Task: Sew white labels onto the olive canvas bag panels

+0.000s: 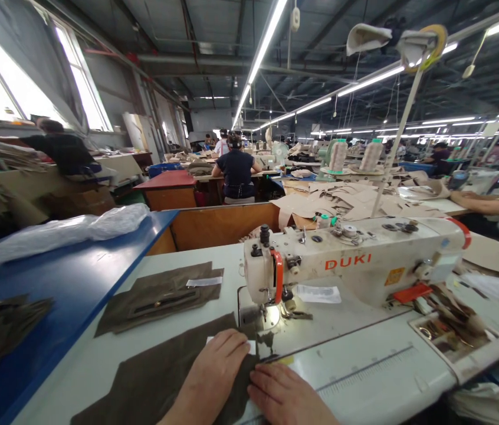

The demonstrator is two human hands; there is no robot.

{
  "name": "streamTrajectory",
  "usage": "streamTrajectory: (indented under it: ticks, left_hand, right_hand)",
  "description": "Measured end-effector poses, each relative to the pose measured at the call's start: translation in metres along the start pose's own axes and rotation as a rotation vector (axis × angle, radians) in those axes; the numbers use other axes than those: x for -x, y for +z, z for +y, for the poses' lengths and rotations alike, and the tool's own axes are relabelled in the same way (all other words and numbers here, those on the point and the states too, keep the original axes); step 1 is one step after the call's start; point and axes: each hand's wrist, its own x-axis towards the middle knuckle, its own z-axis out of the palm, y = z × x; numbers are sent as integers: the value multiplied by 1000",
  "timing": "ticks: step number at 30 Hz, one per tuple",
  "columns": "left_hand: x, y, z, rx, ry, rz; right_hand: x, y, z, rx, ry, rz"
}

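Note:
A dark olive fabric piece [156, 369] lies on the sewing machine table, its far edge close to the needle area. My left hand [214, 372] rests palm down on it, fingers lying over a white label [252, 347] that shows on both sides of them. To its right, my right hand [287, 392] lies flat with its fingertips at the fabric's right edge. The sewing machine [347, 260] stands just beyond both hands, its lamp lighting the presser foot [271, 316]. Another olive piece [161, 301] with a zipper slit and a white label [205, 282] lies to the left.
A blue table [112, 260] at left bears a plastic-wrapped bundle [76, 230] and dark fabric pieces [2, 330]. A small tray [448, 336] of metal parts is set into the table at right. Thread cones [338, 156] and beige pieces [333, 200] are behind. A co-worker's arm [483, 202] shows at right.

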Motion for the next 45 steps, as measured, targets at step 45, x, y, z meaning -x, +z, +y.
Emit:
streamTrajectory:
  ticks: [45]
  left_hand:
    - [14, 23, -2, -162, 106, -74]
  right_hand:
    - [-25, -37, 12, -383, 316, -310]
